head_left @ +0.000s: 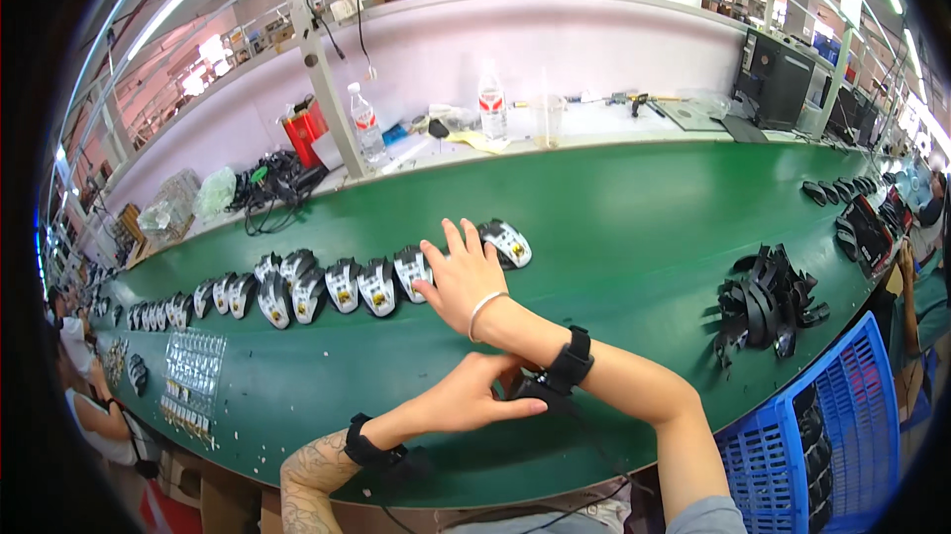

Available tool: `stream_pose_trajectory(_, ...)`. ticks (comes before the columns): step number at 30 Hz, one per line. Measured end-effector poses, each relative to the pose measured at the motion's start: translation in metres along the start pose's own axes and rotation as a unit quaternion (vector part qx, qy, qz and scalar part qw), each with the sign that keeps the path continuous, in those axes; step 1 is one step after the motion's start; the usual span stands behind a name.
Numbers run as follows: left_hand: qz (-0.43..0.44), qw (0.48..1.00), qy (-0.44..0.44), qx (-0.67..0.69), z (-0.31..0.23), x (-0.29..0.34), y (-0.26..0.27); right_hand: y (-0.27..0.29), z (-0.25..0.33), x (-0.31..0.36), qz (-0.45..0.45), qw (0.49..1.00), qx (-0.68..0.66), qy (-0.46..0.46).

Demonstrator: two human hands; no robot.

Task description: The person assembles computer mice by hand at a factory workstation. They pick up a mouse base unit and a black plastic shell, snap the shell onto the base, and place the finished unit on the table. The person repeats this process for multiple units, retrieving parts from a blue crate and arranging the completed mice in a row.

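Note:
Over the right end of a row of computer mouse shells stretches my right hand [461, 281], palm down with its fingers apart. It covers part of one white-and-black mouse shell [411, 273]; another mouse shell [507, 244] lies just beyond its fingertips. Whether the palm touches them is hidden. My left hand [475, 390] is below my right wrist, thumb and fingers around something dark that I cannot make out, close to the black wrist device [560, 371]. Several more mouse shells [376, 286] with yellow marks run leftward along the green table [614, 197].
A heap of black curved plastic parts [763, 301] lies to the right, by a blue crate [842, 425]. Clear plastic trays [193, 366] are at left. Bottles [492, 103] and a black computer case [771, 78] stand on the back shelf. Other people sit at both ends.

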State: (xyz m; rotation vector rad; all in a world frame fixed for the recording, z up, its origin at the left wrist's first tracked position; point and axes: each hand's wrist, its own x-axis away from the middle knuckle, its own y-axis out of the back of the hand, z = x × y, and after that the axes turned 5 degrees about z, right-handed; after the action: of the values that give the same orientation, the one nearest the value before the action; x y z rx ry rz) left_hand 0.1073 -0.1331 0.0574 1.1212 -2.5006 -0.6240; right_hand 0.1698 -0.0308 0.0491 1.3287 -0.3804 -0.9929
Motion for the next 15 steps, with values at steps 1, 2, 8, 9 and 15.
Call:
stream_pose_trajectory(1, 0.013, 1.0, 0.014, 0.017, 0.008, 0.004, -0.014, -0.006, 0.004, 0.014, -0.037, 0.999, -0.017, 0.033)
stream_pose_trajectory(2, -0.015, 0.999, -0.015, 0.043, 0.009, 0.01, -0.033, -0.012, 0.01, 0.033, -0.044, 0.996, -0.041, 0.065)
stream_pose_trajectory(8, 0.156, 0.987, -0.033, -0.011, -0.002, 0.069, -0.115, -0.008, 0.058, 0.159, 0.023, 0.975, -0.204, 0.091)
stream_pose_trajectory(9, 0.113, 0.99, -0.086, 0.011, 0.0, 0.076, -0.131, -0.012, 0.062, 0.172, 0.046, 0.97, -0.23, 0.064)
stream_pose_trajectory(15, 0.274, 0.955, 0.058, 0.096, -0.002, 0.116, -0.163, -0.034, 0.095, 0.218, 0.054, 0.904, -0.424, 0.01)
